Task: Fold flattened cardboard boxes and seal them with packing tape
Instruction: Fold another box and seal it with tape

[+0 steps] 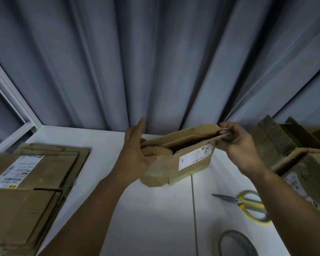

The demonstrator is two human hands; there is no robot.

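Box (188,143) half-opened, white label (194,157) | left hand (135,150) flat against end | right hand (236,145) pinches corner

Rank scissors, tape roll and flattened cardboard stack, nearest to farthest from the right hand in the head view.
From the right hand, pinching the box:
1. Scissors, just below, right side.
2. Tape roll, bottom edge.
3. Flattened cardboard stack, far left.

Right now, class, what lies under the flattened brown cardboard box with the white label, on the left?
More flattened brown cardboard pokes out beneath it; the white table under that stack is hidden.
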